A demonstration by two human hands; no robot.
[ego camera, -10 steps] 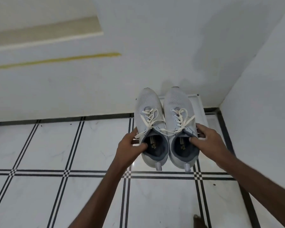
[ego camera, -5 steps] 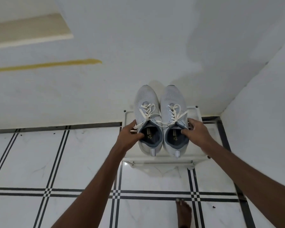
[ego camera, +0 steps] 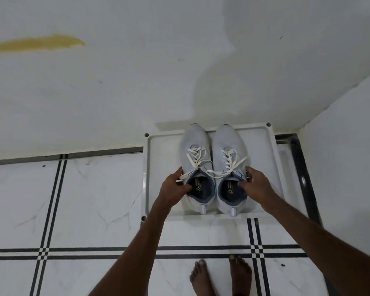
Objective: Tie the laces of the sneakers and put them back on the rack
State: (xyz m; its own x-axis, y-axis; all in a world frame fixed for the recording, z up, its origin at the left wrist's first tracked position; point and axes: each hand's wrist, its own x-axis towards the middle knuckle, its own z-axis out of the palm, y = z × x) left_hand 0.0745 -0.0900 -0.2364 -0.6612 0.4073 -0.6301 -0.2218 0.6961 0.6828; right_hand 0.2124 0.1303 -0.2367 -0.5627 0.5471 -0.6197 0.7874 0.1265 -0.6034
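Gripping 2 tied sneakers (ego camera: 214, 167) at collars: left hand (ego camera: 174, 190) pinches left one, right hand (ego camera: 255, 185) pinches right one. Sneakers side by side on rack (ego camera: 158, 167), toes toward wall (ego camera: 137, 92).

Left hand (ego camera: 175, 186): thumb tip sits inside the collar of the left sneaker (ego camera: 195, 150), out of sight; right hand (ego camera: 255, 185) likewise has its thumb tip inside the right sneaker (ego camera: 228, 144). Insole print in both sneakers too small to read, and the sneakers cover the middle of the rack (ego camera: 158, 146) shelf, with contact between soles and shelf not visible. Both forearms and the bare feet (ego camera: 201, 278) are cut off by the bottom frame edge.
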